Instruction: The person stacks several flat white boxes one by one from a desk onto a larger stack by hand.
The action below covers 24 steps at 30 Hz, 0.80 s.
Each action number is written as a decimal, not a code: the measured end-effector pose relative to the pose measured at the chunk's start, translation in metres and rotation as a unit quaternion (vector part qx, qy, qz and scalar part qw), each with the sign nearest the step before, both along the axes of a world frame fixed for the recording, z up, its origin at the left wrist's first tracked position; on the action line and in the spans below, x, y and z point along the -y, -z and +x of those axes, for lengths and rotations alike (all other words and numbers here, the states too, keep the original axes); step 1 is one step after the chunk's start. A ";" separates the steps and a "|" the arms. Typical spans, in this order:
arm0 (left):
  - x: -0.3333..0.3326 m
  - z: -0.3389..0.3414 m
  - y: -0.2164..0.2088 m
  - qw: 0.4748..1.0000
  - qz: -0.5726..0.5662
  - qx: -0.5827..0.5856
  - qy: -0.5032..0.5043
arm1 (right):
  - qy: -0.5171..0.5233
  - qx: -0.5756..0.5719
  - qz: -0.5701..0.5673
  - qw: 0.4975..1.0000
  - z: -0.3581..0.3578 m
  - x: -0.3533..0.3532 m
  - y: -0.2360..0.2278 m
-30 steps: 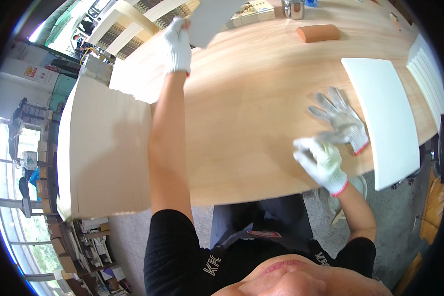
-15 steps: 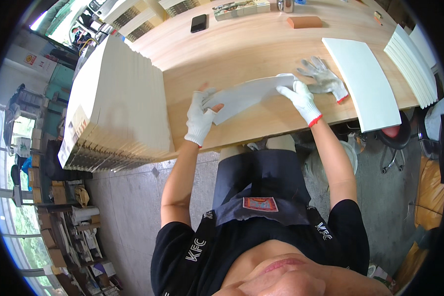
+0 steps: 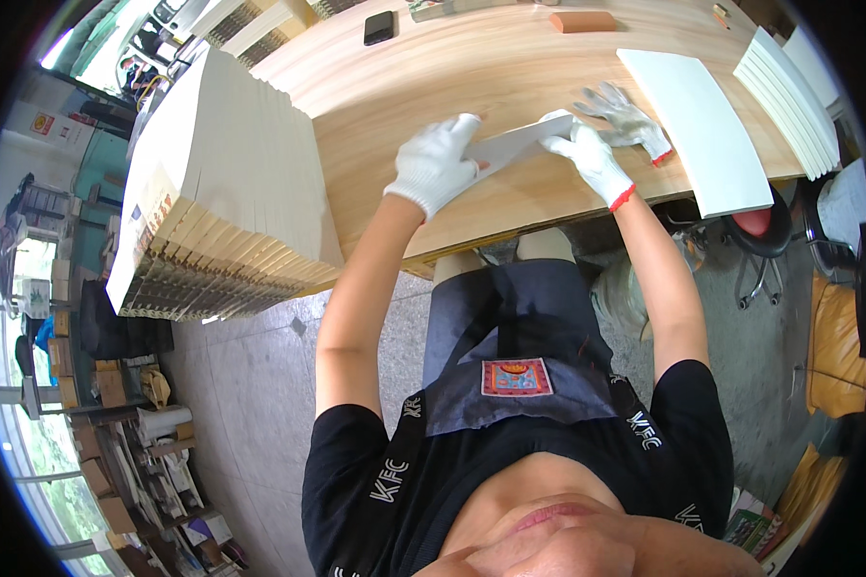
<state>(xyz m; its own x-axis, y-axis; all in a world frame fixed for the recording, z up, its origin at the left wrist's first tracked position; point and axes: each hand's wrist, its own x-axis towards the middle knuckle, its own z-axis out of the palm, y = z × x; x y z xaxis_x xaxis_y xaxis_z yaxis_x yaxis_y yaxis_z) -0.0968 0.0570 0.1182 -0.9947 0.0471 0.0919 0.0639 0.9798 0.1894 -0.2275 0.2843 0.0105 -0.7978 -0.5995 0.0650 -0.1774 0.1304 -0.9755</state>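
Note:
A white sheet of paper or thin card (image 3: 518, 146) is held tilted above the wooden table, close to its near edge. My left hand (image 3: 435, 165), in a white knit glove with bare fingertips showing, is closed around the left part of the sheet and covers that end. The right end is pinched by my right hand (image 3: 592, 165), in a white glove with a red cuff. Just beyond my right hand lies a loose grey-white work glove (image 3: 627, 120) with a red cuff. A flat white board or sheet stack (image 3: 698, 135) lies to its right.
A tall stack of white-paged books or folded sheets (image 3: 245, 144) rises at the left. White sheets (image 3: 789, 101) are stacked at the far right. Farther back on the table (image 3: 491, 62) are a black phone (image 3: 379, 28) and an orange-brown block (image 3: 583, 21). A stool (image 3: 758, 231) stands beyond the near edge.
My left hand has moved right and up along the sheet, turning over its left part. Less of the sheet shows now. My right hand keeps its pinch, and the whole view has shifted slightly.

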 end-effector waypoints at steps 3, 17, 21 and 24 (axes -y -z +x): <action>0.001 -0.013 0.000 0.996 0.037 0.078 -0.008 | 0.037 -0.052 -0.042 0.997 0.013 0.001 -0.019; 0.022 0.049 0.029 0.109 0.895 0.096 0.422 | -0.169 0.070 -0.249 0.951 0.105 -0.011 -0.075; 0.032 0.052 0.044 0.170 0.890 0.122 0.406 | -0.177 0.095 -0.246 0.948 0.114 -0.005 -0.078; 0.032 0.068 0.053 0.388 0.907 0.052 0.156 | -0.148 0.139 -0.225 0.953 0.123 0.002 -0.082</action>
<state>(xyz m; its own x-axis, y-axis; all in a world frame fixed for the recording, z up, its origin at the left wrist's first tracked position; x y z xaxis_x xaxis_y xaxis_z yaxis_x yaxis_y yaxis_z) -0.0285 0.0250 0.0648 -0.9695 0.1190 0.2145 0.0241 -0.8240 0.5661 -0.1047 0.2821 0.0926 -0.6220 -0.7624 0.1788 0.1328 -0.3277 -0.9354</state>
